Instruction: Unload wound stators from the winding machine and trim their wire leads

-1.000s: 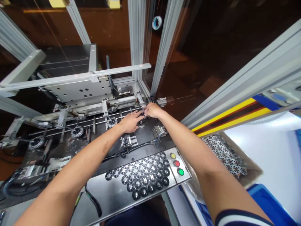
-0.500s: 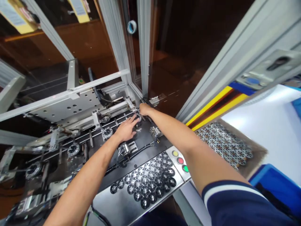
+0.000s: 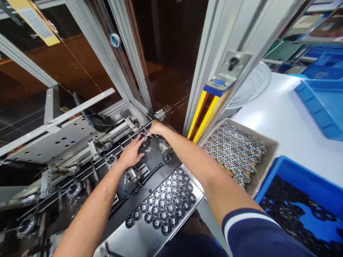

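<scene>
My left hand [image 3: 132, 152] reaches over the machine bed with its fingers stretched out. Its fingertips touch or lie just beside a small dark round part [image 3: 146, 139] at the far end of the rail. From the other side, my right hand [image 3: 157, 128] comes to the same spot with fingers curled in; whatever they pinch is hidden. Left of my hands, a round spoked part [image 3: 111, 160] sits in a station along the rail. Several black round parts with silvery, star-like centres [image 3: 170, 207] lie in rows on the metal ledge [image 3: 136, 239] nearer to me.
A box [image 3: 272, 150] of stacked metal rings stands right of my right arm. Beside it is a blue bin [image 3: 270, 178] of black parts. A yellow-striped post [image 3: 200, 117], a white fan guard [image 3: 254, 87] and metal frame posts [image 3: 131, 53] surround the workspace.
The view has swung right, so the machine sits further left and more of the ring box and blue bin shows. Both hands stay at the same station on the rail.
</scene>
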The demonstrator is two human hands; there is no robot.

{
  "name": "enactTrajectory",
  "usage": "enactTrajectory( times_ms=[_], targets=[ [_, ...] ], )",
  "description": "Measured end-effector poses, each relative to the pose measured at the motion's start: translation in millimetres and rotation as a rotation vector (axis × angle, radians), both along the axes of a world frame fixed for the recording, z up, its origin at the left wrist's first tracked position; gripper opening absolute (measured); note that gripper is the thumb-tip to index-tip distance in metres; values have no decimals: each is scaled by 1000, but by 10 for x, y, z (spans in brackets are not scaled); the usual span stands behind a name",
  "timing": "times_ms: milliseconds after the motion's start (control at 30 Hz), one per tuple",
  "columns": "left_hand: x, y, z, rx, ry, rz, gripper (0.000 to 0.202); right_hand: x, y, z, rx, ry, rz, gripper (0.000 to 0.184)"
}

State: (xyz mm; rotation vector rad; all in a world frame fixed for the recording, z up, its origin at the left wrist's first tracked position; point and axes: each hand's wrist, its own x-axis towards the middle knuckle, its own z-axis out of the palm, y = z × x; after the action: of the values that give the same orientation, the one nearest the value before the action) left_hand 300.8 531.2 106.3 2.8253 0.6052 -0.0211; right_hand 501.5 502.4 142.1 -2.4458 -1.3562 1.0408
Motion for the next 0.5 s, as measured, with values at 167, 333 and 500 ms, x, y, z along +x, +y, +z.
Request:
enactTrajectory(
  times_ms=[167,333,500],
  targets=[
    [-4,14,-26,-15,-17,11,77,3,13,-11,-7,38,-16,31],
    [-4,7,-31,-24,-20,19,77,-15,-13,-30,-8,48,-39,30],
    [-1,-3,-22,-26,-19,34,77,-16,-17,25,53,19,-73,30]
  ],
)
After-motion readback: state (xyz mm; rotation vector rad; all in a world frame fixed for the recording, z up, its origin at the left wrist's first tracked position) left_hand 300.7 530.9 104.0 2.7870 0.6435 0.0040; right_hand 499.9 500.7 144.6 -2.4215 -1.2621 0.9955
